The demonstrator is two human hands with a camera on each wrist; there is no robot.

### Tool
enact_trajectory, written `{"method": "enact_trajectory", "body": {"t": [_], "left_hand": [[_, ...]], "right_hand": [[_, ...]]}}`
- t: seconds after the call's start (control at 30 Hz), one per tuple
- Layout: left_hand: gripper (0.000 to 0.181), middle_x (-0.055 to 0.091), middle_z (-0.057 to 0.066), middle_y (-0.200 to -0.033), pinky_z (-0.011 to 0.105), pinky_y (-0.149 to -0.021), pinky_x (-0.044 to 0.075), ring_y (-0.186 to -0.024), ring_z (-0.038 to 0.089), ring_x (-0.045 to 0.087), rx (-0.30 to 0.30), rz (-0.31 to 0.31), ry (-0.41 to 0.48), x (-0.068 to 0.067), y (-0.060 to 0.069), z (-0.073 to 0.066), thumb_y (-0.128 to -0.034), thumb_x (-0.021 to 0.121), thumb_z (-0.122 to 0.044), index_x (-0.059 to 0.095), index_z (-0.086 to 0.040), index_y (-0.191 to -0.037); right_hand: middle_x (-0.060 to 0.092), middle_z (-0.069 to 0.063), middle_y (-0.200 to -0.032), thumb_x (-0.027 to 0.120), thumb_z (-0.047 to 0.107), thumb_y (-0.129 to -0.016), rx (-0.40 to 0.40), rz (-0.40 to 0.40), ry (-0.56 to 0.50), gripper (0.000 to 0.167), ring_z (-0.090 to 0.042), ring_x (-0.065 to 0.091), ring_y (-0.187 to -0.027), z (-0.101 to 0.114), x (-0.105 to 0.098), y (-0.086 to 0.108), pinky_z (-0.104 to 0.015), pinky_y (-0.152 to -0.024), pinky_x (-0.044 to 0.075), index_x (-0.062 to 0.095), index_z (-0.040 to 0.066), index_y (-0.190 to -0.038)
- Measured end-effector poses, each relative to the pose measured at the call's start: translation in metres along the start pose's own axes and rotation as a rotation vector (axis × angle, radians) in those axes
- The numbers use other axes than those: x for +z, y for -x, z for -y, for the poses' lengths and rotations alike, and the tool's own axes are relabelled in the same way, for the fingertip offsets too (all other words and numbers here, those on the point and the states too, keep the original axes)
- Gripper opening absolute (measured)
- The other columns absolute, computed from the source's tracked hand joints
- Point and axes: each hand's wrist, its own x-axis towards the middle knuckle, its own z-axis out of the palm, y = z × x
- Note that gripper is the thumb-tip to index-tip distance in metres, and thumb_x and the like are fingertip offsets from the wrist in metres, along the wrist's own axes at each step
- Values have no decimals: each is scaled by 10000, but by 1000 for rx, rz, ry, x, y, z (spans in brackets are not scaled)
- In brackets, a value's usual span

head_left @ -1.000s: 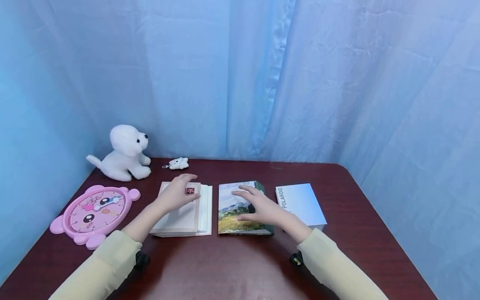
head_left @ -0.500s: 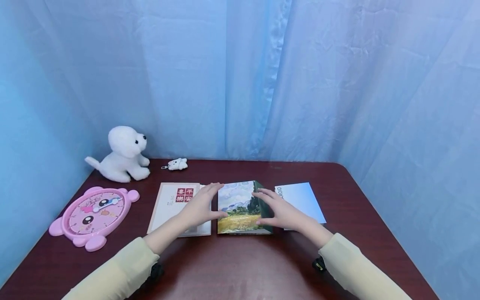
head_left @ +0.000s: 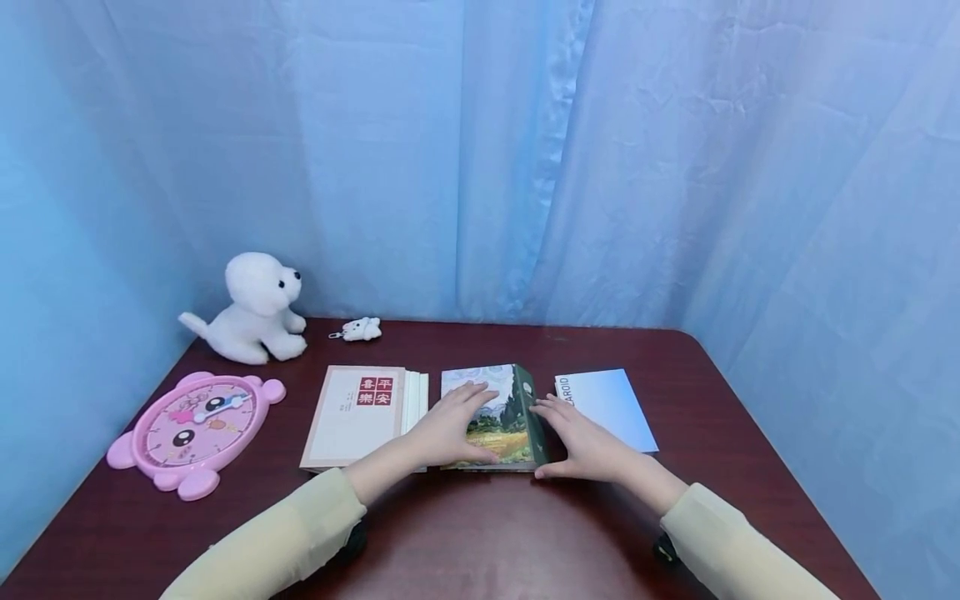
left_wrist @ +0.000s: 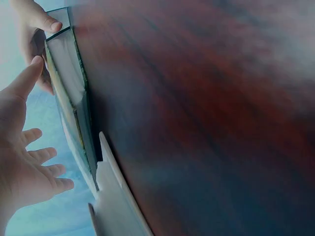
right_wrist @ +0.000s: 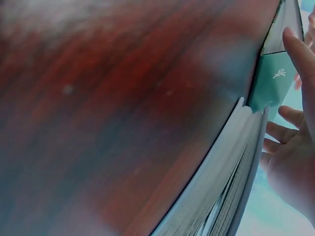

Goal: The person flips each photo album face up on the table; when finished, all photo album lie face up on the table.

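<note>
A thick photo album (head_left: 516,425) with a painted landscape cover and a green spine (right_wrist: 273,81) lies flat at the middle of the table. Over its left part is my left hand (head_left: 447,427), fingers spread and apart from one another, as the left wrist view also shows. My right hand (head_left: 583,440) is beside the spine on the right, thumb toward the near corner and fingers toward the far side. Whether either hand touches the album is hard to tell. Neither hand grips anything.
A pale book (head_left: 360,433) with red square characters lies left of the album; a blue-white Polaroid album (head_left: 611,408) lies right. Farther left are a pink clock (head_left: 198,425) and a white plush dog (head_left: 258,308). A small plush keychain (head_left: 362,329) lies near the back edge.
My left hand has moved right from above the pale book to the landscape album. My right hand has moved right, off the cover to beside the spine. The albums stay in place.
</note>
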Motion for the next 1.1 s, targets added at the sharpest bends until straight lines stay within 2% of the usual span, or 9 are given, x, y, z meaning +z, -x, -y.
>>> {"method": "enact_trajectory", "body": {"t": [0.23,0.47,0.73,0.9,1.1], "left_hand": [[941,339,165,-1491,567,-1099,221,-1379,419,257,-9,54,-16,8,-8,2,-685,737,-611,404,-147,-1433],[920,328,191,-1487,604,-1083,212,-1364,476,234,-6,93,7,8,-11,-1,-673,752,-602,422,-175,-1418],[932,255,158,-1530,585,-1087,219,-1388,459,174,-21,155,-49,8,-13,-3,-639,776,-601,417,-248,-1424],[879,274,148,-1524,566,-1087,243,-1382,446,206,-8,150,-100,11,-13,-2,-673,754,-587,418,-270,-1421],[866,280,143,-1521,574,-1076,259,-1384,433,210,-24,148,-100,12,-11,-1,-679,752,-570,417,-273,-1420]], "right_hand": [[380,-168,-1457,718,573,-741,-22,0,46,910,-373,227,-1402,-4,2,2,-531,-1076,297,379,83,-1429],[440,-117,-1422,760,499,-733,-15,0,4,884,-404,255,-1383,-7,5,2,-536,-1044,340,385,95,-1424],[451,-136,-1412,772,398,-739,11,-6,-23,831,-413,285,-1368,-6,3,2,-532,-999,393,406,79,-1412],[470,-133,-1396,761,378,-737,22,-18,14,815,-401,329,-1348,-2,1,2,-525,-996,399,414,77,-1410],[465,-141,-1396,712,336,-783,35,-8,19,759,-392,354,-1332,5,2,2,-526,-1014,380,398,61,-1418]]}}
